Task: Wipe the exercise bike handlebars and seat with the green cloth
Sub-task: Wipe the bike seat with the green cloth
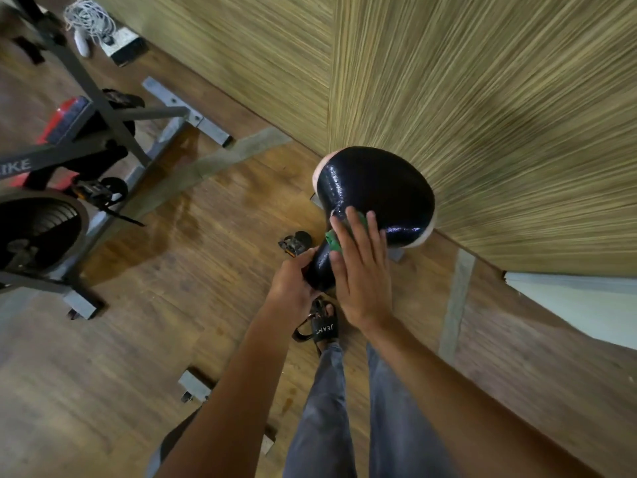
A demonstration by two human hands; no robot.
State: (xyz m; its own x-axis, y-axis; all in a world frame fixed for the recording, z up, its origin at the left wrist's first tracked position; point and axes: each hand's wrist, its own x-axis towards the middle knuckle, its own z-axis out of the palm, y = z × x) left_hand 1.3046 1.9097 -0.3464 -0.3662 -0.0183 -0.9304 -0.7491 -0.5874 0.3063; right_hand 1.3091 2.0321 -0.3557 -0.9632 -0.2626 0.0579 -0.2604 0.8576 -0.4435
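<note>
While the glossy black padded bike seat (375, 194) is being steadied at its nose by the left hand (293, 284), whose fingers are curled around it, the green cloth (336, 239) is being pressed flat under the right hand (362, 274) with fingers straight and slightly spread; the handlebars are out of view, so their state cannot be judged.

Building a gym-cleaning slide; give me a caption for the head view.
Right hand presses the green cloth flat on the black bike seat while the left hand grips its nose.

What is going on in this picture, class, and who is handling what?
A person is cleaning an exercise bike's black seat. The right hand lies flat, fingers straight, pressing a green cloth against the seat's narrow front end. The left hand grips the seat's nose from the side. Another exercise bike stands on the wooden floor to the left.
</note>
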